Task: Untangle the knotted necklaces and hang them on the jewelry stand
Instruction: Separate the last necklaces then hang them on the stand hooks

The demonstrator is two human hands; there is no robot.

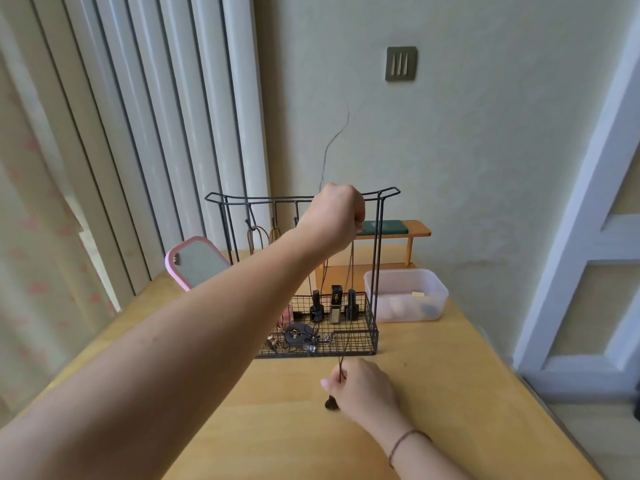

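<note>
Necklace [350, 292] stretched between curled left fingers [358, 216] at the stand [379, 237] and pinching right fingers [337, 377] above desk [450, 393].

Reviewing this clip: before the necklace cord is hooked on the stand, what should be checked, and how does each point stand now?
1. Top of the thin brown necklace cord gripped by the left hand: ok.
2. Lower end of the cord pinched by the right hand, with the dark pendant below the fingers: ok.
3. Cord stretched straight between the hands: ok.
4. Cord free of knots: cannot tell, too thin.
5. Free hook on the black wire jewelry stand: cannot tell, the left hand covers that part of the rail.
6. Other brown cords already hanging clear to the left: ok.
</note>
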